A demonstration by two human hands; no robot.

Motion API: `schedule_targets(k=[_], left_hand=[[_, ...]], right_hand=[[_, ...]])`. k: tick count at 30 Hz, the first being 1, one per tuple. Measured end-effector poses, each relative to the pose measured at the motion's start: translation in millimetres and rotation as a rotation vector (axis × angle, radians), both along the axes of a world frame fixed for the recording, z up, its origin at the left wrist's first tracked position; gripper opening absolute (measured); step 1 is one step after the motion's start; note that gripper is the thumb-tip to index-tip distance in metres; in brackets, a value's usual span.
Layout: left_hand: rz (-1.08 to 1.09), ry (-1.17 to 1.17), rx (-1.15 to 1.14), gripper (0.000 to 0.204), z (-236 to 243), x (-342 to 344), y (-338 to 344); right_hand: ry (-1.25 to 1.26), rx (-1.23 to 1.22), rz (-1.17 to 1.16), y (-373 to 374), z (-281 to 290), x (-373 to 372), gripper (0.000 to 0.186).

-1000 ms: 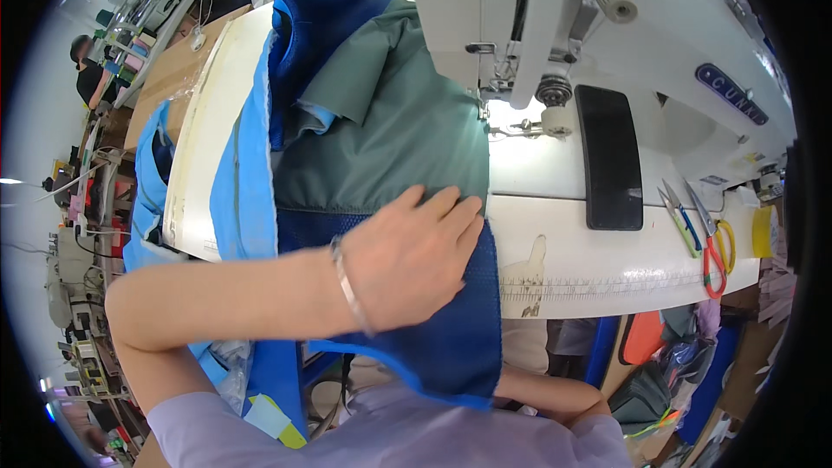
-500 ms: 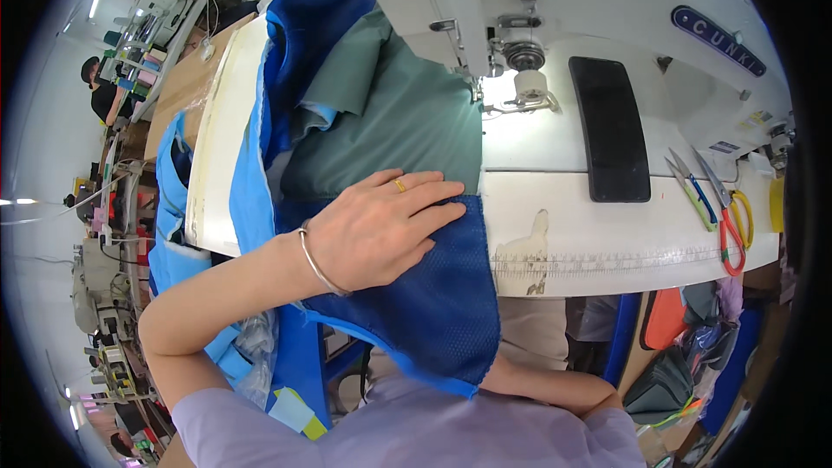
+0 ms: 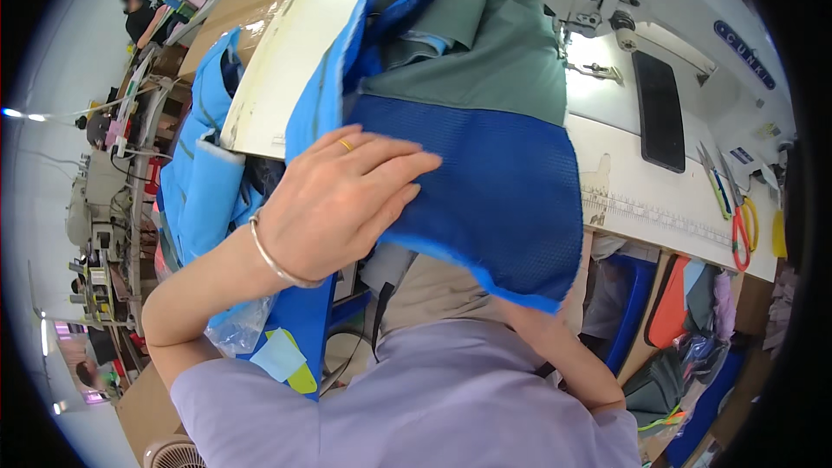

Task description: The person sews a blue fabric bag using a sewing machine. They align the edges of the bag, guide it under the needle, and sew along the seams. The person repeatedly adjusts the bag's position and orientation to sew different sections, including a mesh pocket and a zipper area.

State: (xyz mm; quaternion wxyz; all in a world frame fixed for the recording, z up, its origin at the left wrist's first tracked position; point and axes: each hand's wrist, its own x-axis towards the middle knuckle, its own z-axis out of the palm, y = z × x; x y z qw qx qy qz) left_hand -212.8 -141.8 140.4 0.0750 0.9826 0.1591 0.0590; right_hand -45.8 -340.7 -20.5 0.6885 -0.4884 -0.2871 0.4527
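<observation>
Soft cloth across bench front edge, left hand released, right hand unclear

Cloth [image 3: 520,182]: lies on the bench [image 3: 624,169], left of the phone [image 3: 659,113], near part hanging past the front edge toward the lap. Green part [image 3: 485,78] on the far side, blue mesh [image 3: 451,191] nearer, pale blue border [image 3: 485,280] along the hanging end. Right side of the green part reaches the foot [image 3: 563,56] of the machine [image 3: 693,0]; clamped under it or just beside, can't tell.

Handling, judged by look: light, limp, not fragile. Green part thin and smooth, may slip; mesh looks thicker, more grip. Far-left portion is folded and bunched, could drag or snag. Best hold: flat palm on the mesh just below the seam [image 3: 459,107], plus a pinch at the hanging right corner; keep fingers off the foot.

Direction: long axis runs from the bench's far edge to its front edge, leaning a little right toward the person. Hanging end points at the lap. Seam runs crosswise, roughly along the front edge. Right side of cloth fairly straight; border slants down to the right corner.

Left hand [image 3: 338,195]: released, fingers extended over the mesh's left side, blurred; contact can't be told. Right hand [image 3: 526,321]: at the hanging corner, mostly hidden behind cloth; grasp can't be told.
</observation>
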Motion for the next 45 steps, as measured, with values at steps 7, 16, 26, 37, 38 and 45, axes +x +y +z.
schedule_targets(k=[7,16,26,37,38,45], left_hand=[[0.197,-0.28,-0.291,0.027,6.9,-66.0,-4.1],[-0.093,0.342,-1.402,0.039,-125.1,-68.8,-56.8],[0.752,-0.895,-1.62,0.048,-85.7,-46.0,148.0],[-0.007,-0.824,-0.55,0.031,26.4,3.8,6.1],[-0.18,-0.686,-0.57,0.031,14.8,25.7,-11.0],[-0.002,0.036,-0.036,0.064,-108.4,116.0,-11.6]], right_hand=[[-1.506,0.197,-0.117,24.2,36.6,-22.1,0.055],[-1.001,0.029,0.445,60.5,102.3,-40.3,0.021],[-1.495,0.459,-0.084,-26.9,7.4,-69.1,0.017],[-1.386,0.335,0.069,-25.5,-24.0,-68.5,0.012],[-1.391,0.351,0.072,-23.7,-21.0,-70.8,0.012],[-1.372,0.275,0.092,-36.7,-9.2,-62.3,0.011]])
